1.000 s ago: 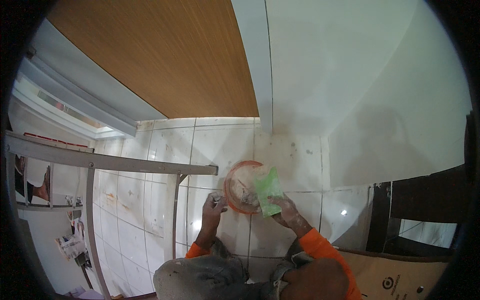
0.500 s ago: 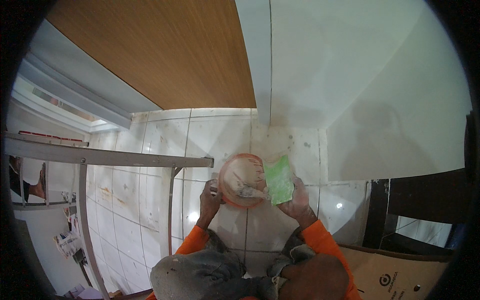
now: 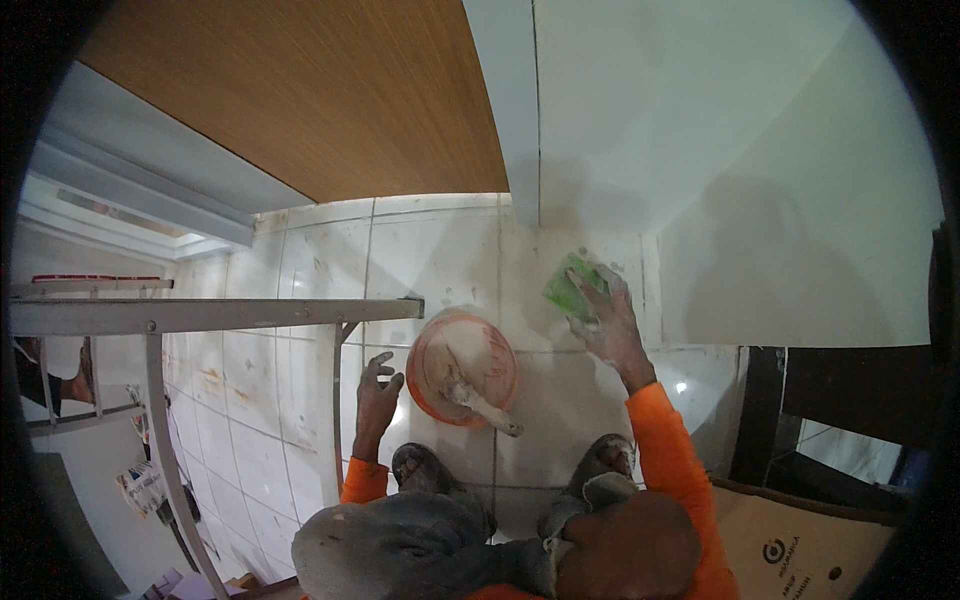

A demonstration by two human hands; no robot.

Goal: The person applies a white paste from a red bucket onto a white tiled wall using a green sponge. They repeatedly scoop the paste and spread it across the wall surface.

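My right hand (image 3: 610, 325) presses a green sponge (image 3: 570, 282) against the white tiled floor (image 3: 450, 250), close to the foot of the white wall. An orange bowl (image 3: 462, 365) smeared with pale paste sits on the tiles between my hands, and a paste-covered tool (image 3: 478, 400) lies in it with its handle sticking out toward me. My left hand (image 3: 376, 392) hovers just left of the bowl with fingers spread and nothing in it. Both sleeves are orange. My two shoes (image 3: 520, 480) stand just below the bowl.
A grey metal frame (image 3: 210, 315) with a thin leg stands at the left. A brown wooden panel (image 3: 300, 100) and a white wall (image 3: 720, 150) rise ahead. A cardboard box (image 3: 800, 540) lies at the lower right beside a dark frame (image 3: 760, 420).
The bowl was lifted between both hands earlier; now it rests on the tiles. My left hand has let go of it. My right hand has moved the sponge up and right onto the floor.
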